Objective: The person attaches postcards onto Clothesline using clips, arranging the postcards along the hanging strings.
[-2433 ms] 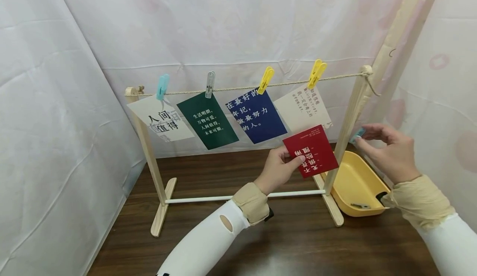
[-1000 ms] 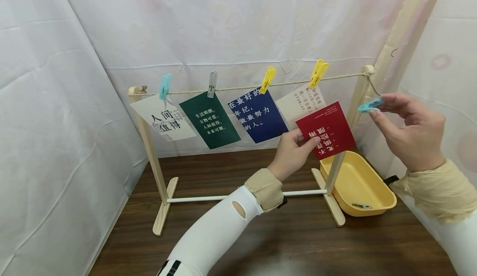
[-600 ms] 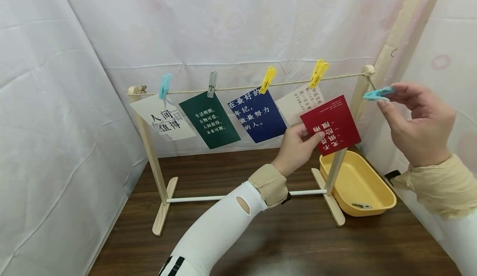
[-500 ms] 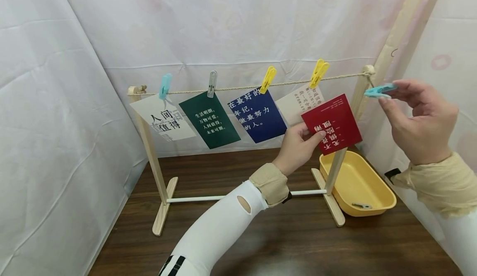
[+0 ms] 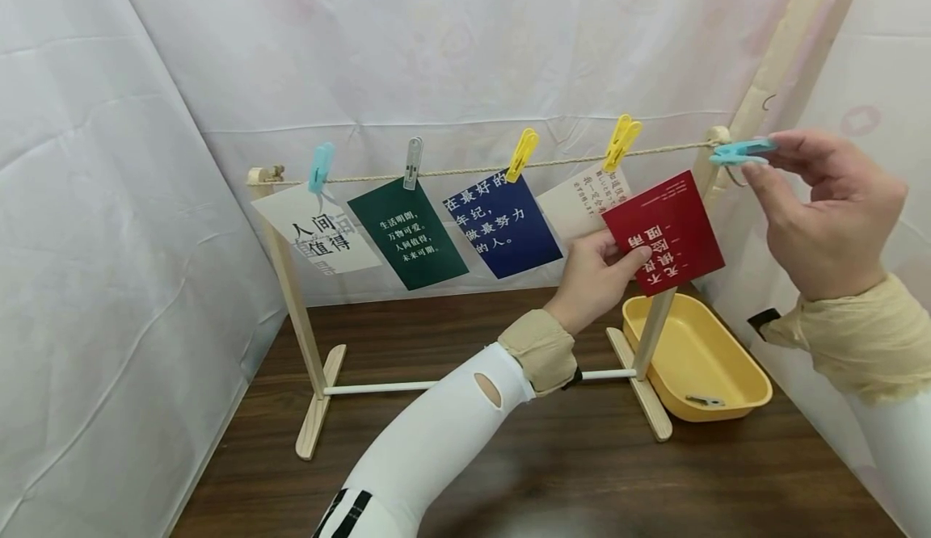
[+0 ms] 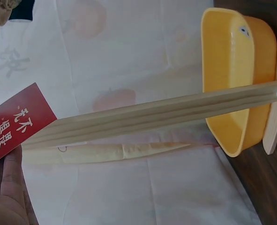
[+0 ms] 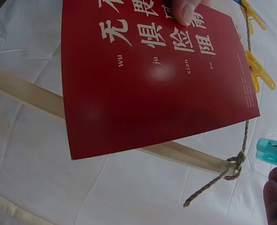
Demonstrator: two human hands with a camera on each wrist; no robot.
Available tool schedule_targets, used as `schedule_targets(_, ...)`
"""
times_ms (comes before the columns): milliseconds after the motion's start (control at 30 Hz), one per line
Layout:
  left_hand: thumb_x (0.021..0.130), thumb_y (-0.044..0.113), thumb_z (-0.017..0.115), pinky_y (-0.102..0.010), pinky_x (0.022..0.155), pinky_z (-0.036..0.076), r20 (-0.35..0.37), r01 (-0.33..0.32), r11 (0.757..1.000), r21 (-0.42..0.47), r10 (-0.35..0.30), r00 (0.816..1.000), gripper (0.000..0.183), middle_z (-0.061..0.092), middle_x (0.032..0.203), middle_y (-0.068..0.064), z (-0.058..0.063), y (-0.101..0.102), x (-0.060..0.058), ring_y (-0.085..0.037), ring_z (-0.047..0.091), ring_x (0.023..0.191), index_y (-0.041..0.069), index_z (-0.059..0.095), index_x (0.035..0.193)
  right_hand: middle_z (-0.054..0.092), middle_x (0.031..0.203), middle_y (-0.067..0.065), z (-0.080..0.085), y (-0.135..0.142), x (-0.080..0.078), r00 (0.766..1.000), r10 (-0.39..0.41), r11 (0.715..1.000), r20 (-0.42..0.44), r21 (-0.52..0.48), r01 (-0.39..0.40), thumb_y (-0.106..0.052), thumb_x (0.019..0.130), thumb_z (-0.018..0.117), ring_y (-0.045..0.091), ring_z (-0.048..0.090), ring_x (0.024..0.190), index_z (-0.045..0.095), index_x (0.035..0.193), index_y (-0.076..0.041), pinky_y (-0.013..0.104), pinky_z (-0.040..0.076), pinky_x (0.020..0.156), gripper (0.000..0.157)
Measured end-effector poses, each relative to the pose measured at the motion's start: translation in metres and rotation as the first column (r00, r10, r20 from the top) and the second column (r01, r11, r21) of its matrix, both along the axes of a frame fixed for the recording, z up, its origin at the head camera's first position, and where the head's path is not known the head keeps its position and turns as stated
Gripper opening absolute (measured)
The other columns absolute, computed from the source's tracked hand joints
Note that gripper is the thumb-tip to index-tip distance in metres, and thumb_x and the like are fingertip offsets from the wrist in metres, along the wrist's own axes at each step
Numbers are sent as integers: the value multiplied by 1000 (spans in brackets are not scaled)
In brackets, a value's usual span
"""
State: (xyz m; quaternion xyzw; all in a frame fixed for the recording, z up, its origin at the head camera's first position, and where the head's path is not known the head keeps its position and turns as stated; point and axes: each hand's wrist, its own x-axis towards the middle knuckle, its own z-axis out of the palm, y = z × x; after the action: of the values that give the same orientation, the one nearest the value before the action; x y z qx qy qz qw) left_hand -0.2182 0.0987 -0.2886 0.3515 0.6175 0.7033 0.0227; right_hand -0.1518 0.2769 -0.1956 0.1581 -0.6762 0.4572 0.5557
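Note:
My left hand (image 5: 600, 275) pinches a red card (image 5: 672, 231) with white characters by its left edge, thumb in front. The card is tilted and overlaps the rack's right post in the head view. My right hand (image 5: 836, 207) pinches a light blue clothespin (image 5: 742, 152) between thumb and fingers, near the post's top. In the right wrist view the clothespin (image 7: 272, 152) is beside the knotted end of the rope (image 7: 236, 164). On the rope hang a white card (image 5: 320, 231), a green card (image 5: 409, 235), a blue card (image 5: 502, 227) and a cream card (image 5: 575, 199), partly hidden by the red one.
Each hung card has its own clothespin, such as the clear one (image 5: 412, 162) and the yellow one (image 5: 522, 155). A yellow tray (image 5: 698, 344) with a grey clothespin (image 5: 705, 401) inside stands by the rack's right foot (image 5: 647, 405). White curtains surround the dark wooden table (image 5: 473, 473).
My left hand has carried the red card up and right, toward the rope's right end. My right hand has lifted the light blue clothespin from near the tray to rope height.

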Motion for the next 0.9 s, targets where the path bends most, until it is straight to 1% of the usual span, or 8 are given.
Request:
schedule_targets(133, 105, -2, 67, -22, 83, 64, 15, -1, 1000, 3, 1, 1000, 32, 74, 131, -29, 1, 3, 1, -8, 75, 100, -9, 67, 136, 81, 100, -12, 4, 0, -1, 1000, -20, 1000, 9, 0, 20, 10, 90, 78, 1, 75, 88, 78, 108, 12, 14, 58, 92, 17)
schedule_targets(267, 105, -2, 67, -23, 82, 65, 27, -13, 1000, 4, 13, 1000, 30, 75, 129, -29, 3, 6, 1, -16, 79, 104, -10, 67, 134, 81, 99, -12, 9, 1, -2, 999, -28, 1000, 22, 2, 27, 10, 91, 78, 1, 74, 87, 78, 107, 13, 13, 58, 91, 16)
schedule_targets(367, 105, -2, 67, -23, 83, 65, 22, -12, 1000, 10, 12, 1000, 29, 75, 129, -29, 4, 9, 1, -23, 80, 109, -11, 67, 133, 81, 98, -12, 12, 0, -3, 1000, -14, 1000, 22, -10, 14, 11, 90, 78, 2, 74, 85, 77, 105, 17, 13, 58, 90, 16)
schedule_targets(500, 106, -1, 66, -21, 85, 63, 16, -10, 1000, 6, 10, 1000, 30, 74, 130, -29, 5, 12, 0, -20, 79, 110, -11, 67, 134, 82, 94, -9, 16, -1, -6, 1000, 22, 999, 15, -37, -21, 13, 88, 79, 3, 74, 80, 77, 102, 20, 12, 59, 85, 16)
schedule_targets(567, 106, -1, 66, -20, 85, 63, 15, -16, 1000, 1, 16, 1000, 30, 74, 131, -29, 6, 13, 0, -18, 79, 110, -11, 67, 134, 82, 91, -9, 18, -1, -7, 999, 30, 998, 14, -47, -30, 13, 87, 78, 3, 74, 78, 77, 101, 19, 12, 58, 83, 15)
schedule_targets(667, 106, 0, 67, -19, 84, 63, 8, -33, 999, -10, 33, 999, 30, 75, 130, -27, 6, 15, 0, -17, 79, 108, -10, 67, 134, 81, 90, -11, 21, 0, -9, 999, 13, 999, 30, -34, -12, 12, 89, 77, 1, 73, 76, 79, 101, 16, 11, 58, 82, 13)
schedule_targets(800, 105, 0, 68, -18, 83, 63, -8, -58, 998, -22, 58, 998, 28, 77, 127, -26, 8, 18, -1, -18, 80, 108, -9, 69, 132, 79, 92, -18, 27, 1, -9, 997, -30, 999, 75, 14, 29, 7, 94, 75, -1, 70, 76, 81, 104, 11, 9, 56, 83, 13)
schedule_targets(900, 106, 1, 68, -17, 83, 62, -18, -66, 997, -32, 65, 998, 28, 77, 127, -25, 9, 20, -2, -19, 80, 108, -9, 69, 132, 78, 91, -19, 31, 1, -9, 995, -25, 1000, 98, 17, 24, 5, 95, 74, -1, 68, 75, 81, 105, 9, 8, 54, 82, 13)
